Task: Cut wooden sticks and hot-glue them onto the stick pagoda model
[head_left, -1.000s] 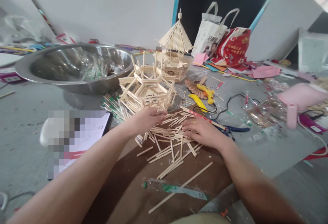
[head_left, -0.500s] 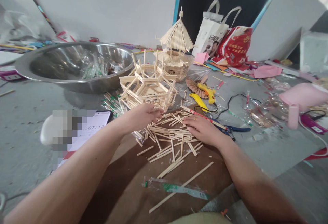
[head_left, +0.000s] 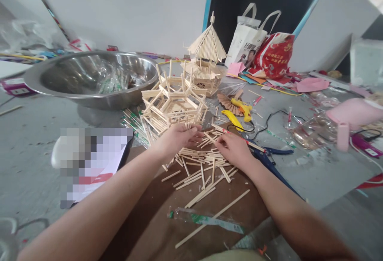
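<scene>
Slanting away leftward, stick [head_left: 210, 138] at right hand [head_left: 235, 150]

The 1 camera sits on the person's head, at the near side of a brown board [head_left: 146, 221], facing forward and down. The board's near part fills the bottom middle, close to the lens; the left hand [head_left: 181, 138] and right hand [head_left: 235, 149] show mid-frame, toward its far edge. Beyond that edge, the wide view reaches grey floor [head_left: 26, 145] and a pale wall [head_left: 128, 10].
</scene>
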The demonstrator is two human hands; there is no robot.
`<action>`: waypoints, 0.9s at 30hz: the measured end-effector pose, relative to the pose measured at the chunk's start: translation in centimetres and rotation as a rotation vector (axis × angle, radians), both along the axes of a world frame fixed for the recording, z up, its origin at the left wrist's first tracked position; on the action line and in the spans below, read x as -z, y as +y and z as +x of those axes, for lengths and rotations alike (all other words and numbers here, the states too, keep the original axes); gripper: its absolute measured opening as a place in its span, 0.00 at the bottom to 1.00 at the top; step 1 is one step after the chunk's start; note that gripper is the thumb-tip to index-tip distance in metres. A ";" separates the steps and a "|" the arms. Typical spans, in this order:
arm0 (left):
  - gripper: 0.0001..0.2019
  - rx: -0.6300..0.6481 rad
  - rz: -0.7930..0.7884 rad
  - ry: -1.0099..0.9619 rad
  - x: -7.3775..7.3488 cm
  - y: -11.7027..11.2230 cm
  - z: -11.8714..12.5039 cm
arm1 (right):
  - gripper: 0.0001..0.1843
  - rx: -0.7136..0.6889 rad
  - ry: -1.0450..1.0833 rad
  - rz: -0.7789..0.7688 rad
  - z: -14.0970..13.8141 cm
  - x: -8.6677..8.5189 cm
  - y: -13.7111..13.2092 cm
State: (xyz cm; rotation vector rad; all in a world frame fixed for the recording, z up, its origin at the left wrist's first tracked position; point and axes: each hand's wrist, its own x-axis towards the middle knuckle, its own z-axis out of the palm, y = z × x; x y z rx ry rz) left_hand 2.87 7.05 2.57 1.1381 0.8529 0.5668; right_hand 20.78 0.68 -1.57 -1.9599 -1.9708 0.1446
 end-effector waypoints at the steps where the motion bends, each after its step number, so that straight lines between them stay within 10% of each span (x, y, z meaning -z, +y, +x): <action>1: 0.08 -0.037 -0.057 -0.081 0.3 -0.4 0.3 | 0.08 0.036 0.090 0.021 -0.1 -0.2 -0.1; 7: 0.08 -0.054 -0.337 -0.354 1.3 -2.2 1.7 | 0.10 0.040 0.497 0.068 -1.1 -1.3 -0.9; 23: 0.08 0.049 -0.396 -0.402 1.8 -2.6 1.9 | 0.09 -0.064 0.260 0.333 -1.7 -1.5 -1.7; 27: 0.09 0.094 -0.379 -0.351 1.9 -2.6 1.7 | 0.07 -0.076 0.264 0.199 -1.3 -1.3 -1.4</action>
